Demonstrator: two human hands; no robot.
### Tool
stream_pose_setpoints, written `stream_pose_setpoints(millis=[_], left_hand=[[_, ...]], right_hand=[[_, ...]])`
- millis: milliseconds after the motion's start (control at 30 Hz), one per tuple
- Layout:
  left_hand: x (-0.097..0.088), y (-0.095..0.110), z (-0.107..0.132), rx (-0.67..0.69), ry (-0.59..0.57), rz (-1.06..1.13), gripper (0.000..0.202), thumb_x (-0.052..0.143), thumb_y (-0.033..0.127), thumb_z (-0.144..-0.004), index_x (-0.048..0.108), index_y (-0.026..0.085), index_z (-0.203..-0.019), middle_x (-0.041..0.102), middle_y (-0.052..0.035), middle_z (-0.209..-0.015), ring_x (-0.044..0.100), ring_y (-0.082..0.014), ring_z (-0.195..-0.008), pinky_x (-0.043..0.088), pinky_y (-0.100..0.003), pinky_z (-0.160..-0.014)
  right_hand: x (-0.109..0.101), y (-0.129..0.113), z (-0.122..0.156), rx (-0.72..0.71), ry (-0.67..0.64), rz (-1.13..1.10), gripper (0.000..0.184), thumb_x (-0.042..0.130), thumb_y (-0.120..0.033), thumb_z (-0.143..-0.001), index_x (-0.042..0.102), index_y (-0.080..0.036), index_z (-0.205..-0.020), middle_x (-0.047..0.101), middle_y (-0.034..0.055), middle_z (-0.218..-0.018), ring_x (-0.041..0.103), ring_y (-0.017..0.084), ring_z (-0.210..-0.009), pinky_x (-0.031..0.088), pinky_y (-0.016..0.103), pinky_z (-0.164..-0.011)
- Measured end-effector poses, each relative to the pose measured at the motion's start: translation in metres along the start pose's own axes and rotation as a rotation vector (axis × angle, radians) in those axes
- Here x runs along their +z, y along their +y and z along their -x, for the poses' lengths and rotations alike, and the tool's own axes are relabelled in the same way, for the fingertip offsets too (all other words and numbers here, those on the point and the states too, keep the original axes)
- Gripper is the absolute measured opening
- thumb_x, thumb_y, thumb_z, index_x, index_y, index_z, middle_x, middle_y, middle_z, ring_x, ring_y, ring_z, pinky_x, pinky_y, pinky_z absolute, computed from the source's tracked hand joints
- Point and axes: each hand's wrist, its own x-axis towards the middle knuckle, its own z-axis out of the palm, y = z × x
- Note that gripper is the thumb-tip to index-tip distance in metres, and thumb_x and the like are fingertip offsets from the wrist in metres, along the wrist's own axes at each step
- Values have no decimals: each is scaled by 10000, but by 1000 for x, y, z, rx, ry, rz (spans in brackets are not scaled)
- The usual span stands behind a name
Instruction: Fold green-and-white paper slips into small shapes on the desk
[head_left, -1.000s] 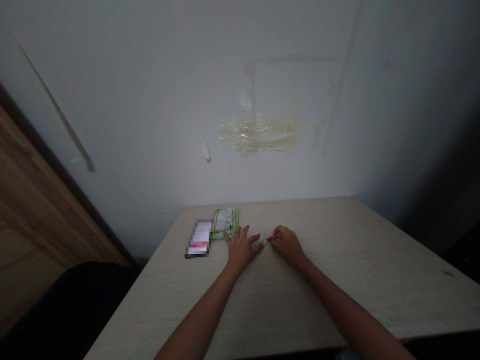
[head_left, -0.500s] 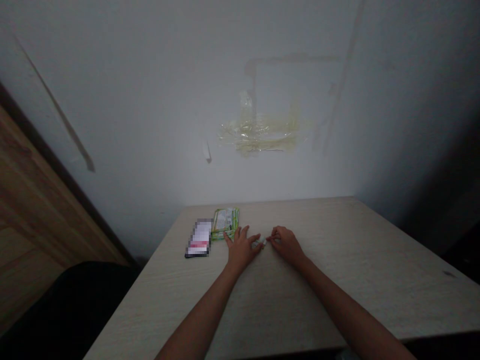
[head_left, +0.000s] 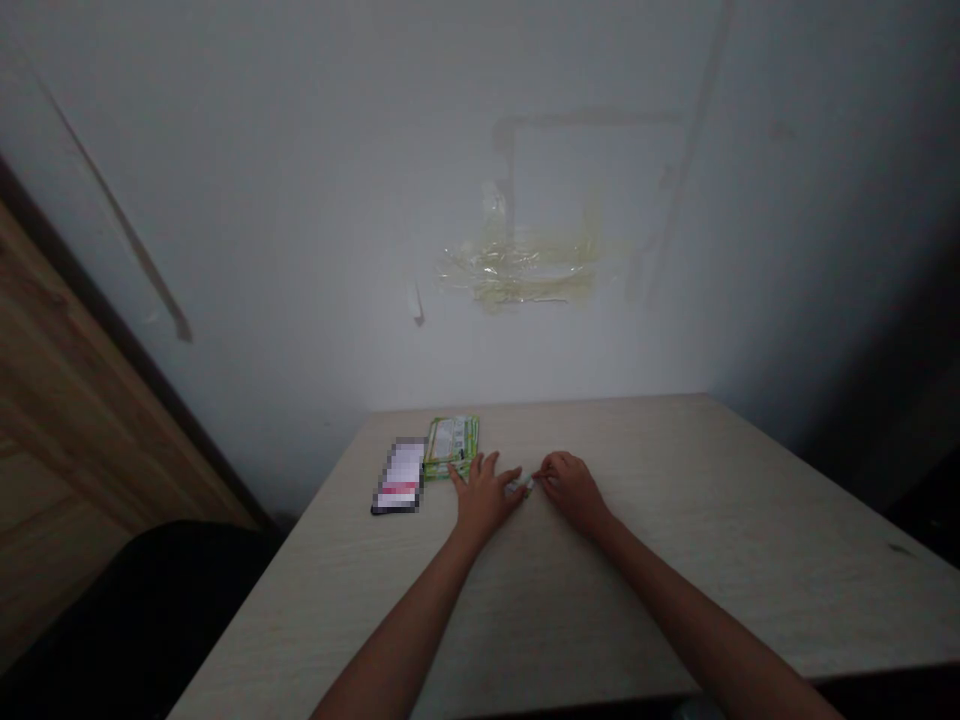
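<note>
A small whitish piece with a touch of green (head_left: 529, 484) lies low at the tabletop between my two hands; it is too small to name. My left hand (head_left: 481, 497) has its thumb and forefinger about the near left end of this piece, while its other fingers spread over the table. The tips of those fingers reach the lower edge of a stack of green-and-white printed packets (head_left: 452, 440). From the other side, my right hand (head_left: 574, 492) is closed in a pinch at the piece's right end, its remaining fingers curled in.
Left of the packets lies a phone (head_left: 400, 478) with its screen blurred out. The pale wooden table (head_left: 720, 560) meets a wall (head_left: 322, 250) bearing old tape (head_left: 525, 270). A black chair-like shape (head_left: 150, 600) stands at the lower left.
My right hand has shifted very slightly left, closer to the small whitish piece, and less of the piece shows. My left hand stays in place.
</note>
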Motion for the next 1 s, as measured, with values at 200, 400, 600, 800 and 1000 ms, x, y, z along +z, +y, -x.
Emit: stream_pose_setpoints(millis=[200, 400, 600, 800, 1000], left_hand=[[2, -2, 0, 21, 4, -3, 395, 500, 634, -826, 621, 483, -1170, 464, -9, -1441, 314, -356, -1354, -7, -756, -1046], [2, -1, 0, 7, 10, 9, 377, 503, 620, -832, 619, 489, -1167, 473, -9, -1433, 305, -344, -1360, -39, -745, -1051], [1, -1, 1, 7, 20, 10, 388, 492, 629, -834, 613, 489, -1175, 468, -16, -1437, 300, -347, -1365, -39, -749, -1046], [0, -2, 1, -9, -2, 10, 373, 506, 621, -831, 609, 507, -1171, 430, 7, -1471, 252, -357, -1390, -21, -741, -1054], [1, -3, 0, -9, 6, 3, 356, 495, 624, -835, 609, 524, -1158, 413, 10, -1483, 244, -356, -1396, 6, -757, -1042]], right_hand=[[1, 0, -1, -3, -19, 22, 40, 552, -186, -858, 569, -185, -895, 641, 63, -940, 568, 211, -933, 404, 336, -880], [-4, -6, 0, -79, -19, 55, 65, 538, -168, -874, 581, -190, -917, 644, 70, -930, 558, 215, -955, 392, 359, -935], [-6, -7, 4, -97, -51, 51, 138, 522, -164, -868, 626, -193, -953, 658, 70, -958, 557, 211, -995, 385, 382, -977], [-10, -4, 6, -159, -132, -23, 291, 584, -136, -778, 705, -264, -1010, 709, 42, -1008, 526, 238, -1157, 356, 434, -1023], [-11, -4, 7, -201, -116, -71, 310, 588, -135, -772, 719, -267, -1020, 725, 31, -1026, 527, 242, -1172, 360, 449, -1033]])
